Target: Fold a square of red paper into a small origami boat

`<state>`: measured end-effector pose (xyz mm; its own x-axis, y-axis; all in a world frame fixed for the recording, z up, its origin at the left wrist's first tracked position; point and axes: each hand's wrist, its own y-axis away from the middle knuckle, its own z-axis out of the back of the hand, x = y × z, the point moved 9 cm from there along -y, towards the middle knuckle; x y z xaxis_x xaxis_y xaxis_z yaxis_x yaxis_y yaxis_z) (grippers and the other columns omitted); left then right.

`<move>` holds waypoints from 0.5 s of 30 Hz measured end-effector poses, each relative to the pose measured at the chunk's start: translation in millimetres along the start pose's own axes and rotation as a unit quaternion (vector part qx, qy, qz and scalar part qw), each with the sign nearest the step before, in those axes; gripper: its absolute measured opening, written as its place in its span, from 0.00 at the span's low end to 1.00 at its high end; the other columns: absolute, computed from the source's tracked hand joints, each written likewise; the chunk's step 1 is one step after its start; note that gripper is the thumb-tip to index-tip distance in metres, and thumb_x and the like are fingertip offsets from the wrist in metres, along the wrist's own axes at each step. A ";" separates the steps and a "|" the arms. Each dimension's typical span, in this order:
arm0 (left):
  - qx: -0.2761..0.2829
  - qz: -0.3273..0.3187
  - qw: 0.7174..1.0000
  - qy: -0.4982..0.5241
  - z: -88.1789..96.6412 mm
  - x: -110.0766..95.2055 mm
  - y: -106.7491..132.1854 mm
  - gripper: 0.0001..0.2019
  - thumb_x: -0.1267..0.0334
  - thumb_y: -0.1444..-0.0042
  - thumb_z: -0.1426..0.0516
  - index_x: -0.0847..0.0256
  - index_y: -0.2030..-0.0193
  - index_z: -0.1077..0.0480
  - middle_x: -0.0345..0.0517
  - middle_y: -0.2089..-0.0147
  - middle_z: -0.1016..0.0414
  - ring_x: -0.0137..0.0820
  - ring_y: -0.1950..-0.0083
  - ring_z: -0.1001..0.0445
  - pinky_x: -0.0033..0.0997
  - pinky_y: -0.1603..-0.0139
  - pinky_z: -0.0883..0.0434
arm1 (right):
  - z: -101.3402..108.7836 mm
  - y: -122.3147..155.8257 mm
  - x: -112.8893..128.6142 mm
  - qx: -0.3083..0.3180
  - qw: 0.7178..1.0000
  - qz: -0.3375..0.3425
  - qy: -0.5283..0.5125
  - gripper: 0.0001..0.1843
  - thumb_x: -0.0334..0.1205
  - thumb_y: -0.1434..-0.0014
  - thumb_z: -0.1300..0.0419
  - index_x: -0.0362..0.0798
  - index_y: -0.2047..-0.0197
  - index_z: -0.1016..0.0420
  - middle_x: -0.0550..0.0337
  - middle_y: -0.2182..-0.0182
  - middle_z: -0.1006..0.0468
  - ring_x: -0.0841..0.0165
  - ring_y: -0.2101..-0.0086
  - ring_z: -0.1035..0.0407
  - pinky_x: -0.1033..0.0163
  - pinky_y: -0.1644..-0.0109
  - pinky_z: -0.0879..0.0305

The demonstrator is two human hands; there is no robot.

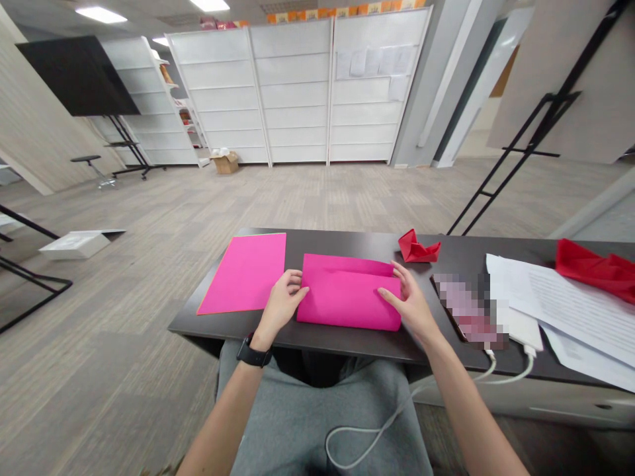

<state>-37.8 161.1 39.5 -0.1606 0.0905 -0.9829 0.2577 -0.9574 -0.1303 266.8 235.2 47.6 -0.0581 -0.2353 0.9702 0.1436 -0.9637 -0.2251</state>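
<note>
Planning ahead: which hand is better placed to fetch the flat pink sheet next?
Probably the left hand: it is at the left edge of the folded pink paper, beside the flat pink sheet. The right hand is at the opposite edge.

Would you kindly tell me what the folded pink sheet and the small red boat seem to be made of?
Folded pink sheet: likely matte paper, thin-edged and bending over softly. Small red boat: probably paper too, fairly matte, with sharp creases.

Both forearms [225, 410] are stretched forward, left hand [284, 301] and right hand [411, 303] held apart, thumbs [391, 299] pointed inward.
</note>
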 end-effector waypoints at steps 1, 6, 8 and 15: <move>-0.008 0.002 1.000 0.006 1.1 1.4 1.8 0.23 0.60 0.49 0.35 0.60 0.48 0.36 0.43 0.58 0.28 0.28 0.63 0.23 0.31 0.58 0.27 | 2.5 2.2 -2.0 -0.007 1.000 0.000 0.004 0.48 0.56 0.52 0.27 0.58 0.33 0.41 0.46 0.35 0.34 0.52 0.36 0.38 0.45 0.34 0.39; 0.031 0.030 0.999 0.003 -9.9 9.8 13.0 0.25 0.58 0.53 0.31 0.60 0.51 0.34 0.52 0.48 0.27 0.40 0.46 0.24 0.42 0.44 0.26 | 4.0 12.4 -20.6 -0.002 0.998 -0.056 -0.036 0.47 0.55 0.54 0.26 0.60 0.35 0.41 0.48 0.36 0.33 0.51 0.37 0.37 0.42 0.35 0.37; 0.048 0.034 0.998 0.016 -14.2 10.7 17.1 0.30 0.59 0.58 0.28 0.60 0.50 0.34 0.55 0.45 0.28 0.44 0.41 0.26 0.47 0.40 0.29 | -0.9 15.4 -23.9 0.016 0.997 -0.064 -0.038 0.39 0.54 0.54 0.26 0.57 0.42 0.34 0.48 0.38 0.30 0.51 0.36 0.39 0.44 0.35 0.37; 0.055 -0.006 0.998 0.015 -8.4 -8.2 34.0 0.52 0.62 0.59 0.27 0.55 0.30 0.51 0.60 0.30 0.39 0.46 0.27 0.41 0.53 0.26 0.46 | 0.6 23.5 10.7 -0.018 0.997 0.036 -0.067 0.39 0.45 0.52 0.27 0.62 0.39 0.37 0.55 0.28 0.48 0.54 0.31 0.47 0.56 0.44 0.27</move>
<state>-19.7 130.1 42.1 -0.1339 0.1079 -0.9851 0.1491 -0.9805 -0.1277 270.1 210.2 52.8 0.0831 -0.2881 0.9540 0.1061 -0.9493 -0.2960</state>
